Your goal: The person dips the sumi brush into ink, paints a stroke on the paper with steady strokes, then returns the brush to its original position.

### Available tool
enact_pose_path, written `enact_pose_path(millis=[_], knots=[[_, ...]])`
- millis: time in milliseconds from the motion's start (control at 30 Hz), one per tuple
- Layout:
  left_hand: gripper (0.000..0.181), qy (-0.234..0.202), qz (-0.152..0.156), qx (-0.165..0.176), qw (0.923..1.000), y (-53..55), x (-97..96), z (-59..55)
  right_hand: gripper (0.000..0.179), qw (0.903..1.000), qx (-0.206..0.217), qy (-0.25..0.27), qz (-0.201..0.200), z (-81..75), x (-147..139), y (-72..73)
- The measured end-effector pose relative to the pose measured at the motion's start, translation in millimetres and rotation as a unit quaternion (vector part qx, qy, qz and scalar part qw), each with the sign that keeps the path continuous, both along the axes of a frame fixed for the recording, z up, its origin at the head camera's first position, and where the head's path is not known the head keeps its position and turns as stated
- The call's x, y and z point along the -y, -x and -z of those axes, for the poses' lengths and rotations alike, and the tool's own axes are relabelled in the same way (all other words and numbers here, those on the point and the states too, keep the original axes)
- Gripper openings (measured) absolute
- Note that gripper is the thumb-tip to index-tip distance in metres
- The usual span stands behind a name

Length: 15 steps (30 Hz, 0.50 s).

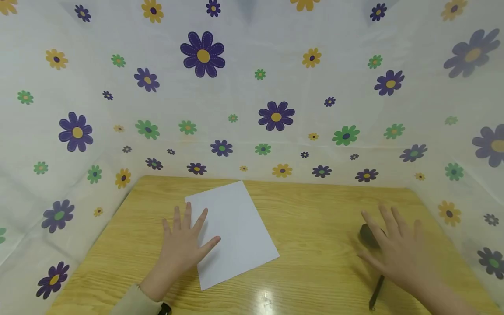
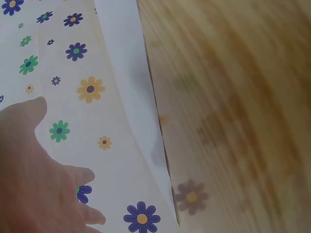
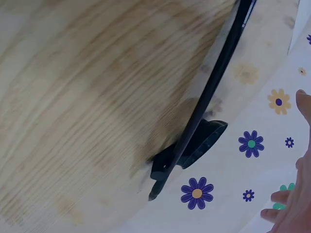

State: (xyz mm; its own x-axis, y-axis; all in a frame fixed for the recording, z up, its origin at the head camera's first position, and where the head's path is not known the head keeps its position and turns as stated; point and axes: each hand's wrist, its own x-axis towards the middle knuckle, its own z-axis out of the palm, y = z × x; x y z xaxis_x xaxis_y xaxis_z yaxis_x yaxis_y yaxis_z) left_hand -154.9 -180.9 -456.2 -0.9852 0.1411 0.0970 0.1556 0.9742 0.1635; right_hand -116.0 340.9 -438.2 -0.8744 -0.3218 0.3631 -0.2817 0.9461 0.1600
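Note:
A blank white sheet of paper lies at a slant on the wooden table. My left hand is spread above the sheet's left edge, fingers apart and nothing in them. In the left wrist view, fingers of that hand show beside the paper's strip. My right hand, also spread with nothing held, hovers over a small round black stand. A thin black pen-like stick slants across the stand in the right wrist view; part of both is hidden beneath the hand in the head view.
A wood-grain table extends between the paper and the black stand. White cloth with printed flowers walls in its back and both sides. A light sleeve and a black wristband are on the left arm.

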Motion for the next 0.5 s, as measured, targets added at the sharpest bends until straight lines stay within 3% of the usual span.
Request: enact_pose_path(millis=[267, 500], knots=[[0.086, -0.004, 0.011, 0.008, 0.9999, 0.9, -1.0, 1.4, 0.092, 0.9983, -0.005, 0.001, -0.059, -7.0, -7.0, -6.6], [0.087, 0.008, 0.022, 0.026, 0.9994, 1.8, -1.5, 7.2, 0.081, 0.9927, -0.018, -0.031, -0.115, -8.5, -13.8, -11.0]])
